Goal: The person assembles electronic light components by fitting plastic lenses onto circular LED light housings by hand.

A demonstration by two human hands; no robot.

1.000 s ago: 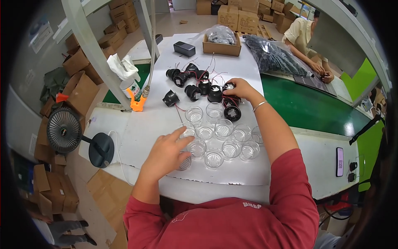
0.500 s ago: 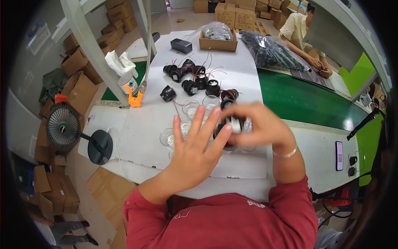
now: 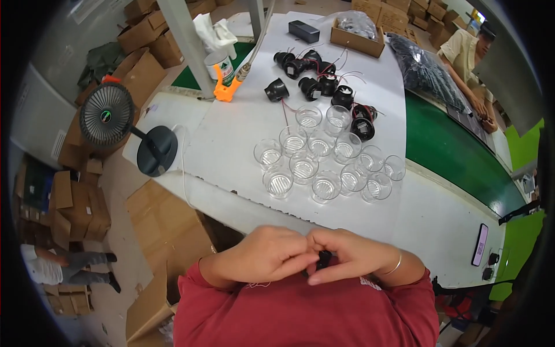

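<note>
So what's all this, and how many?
Cups: about thirteen, clear, table front
Parts: about ten, black, behind cups
Case: one, black, far end
Open box: one, brown, beside case
Bag: one, dark, back right
Can: one, white-green, left
Cloth: one, white, above can
Tool: one, orange, beside can
Fan: one, dark, left
Phone: one, pink-screened, right
Table: one, white, middle
Strips: two, green, table's sides
Cartons: many, brown, floor
People: two, pale tops, right and left
Piece: one, black, lower middle
Left hand: one, bare, lower middle
Right hand: one, bare, lower middle

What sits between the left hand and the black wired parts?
In the head view, clear cups and a strip of white table lie between the left hand and those black wired parts.
</note>
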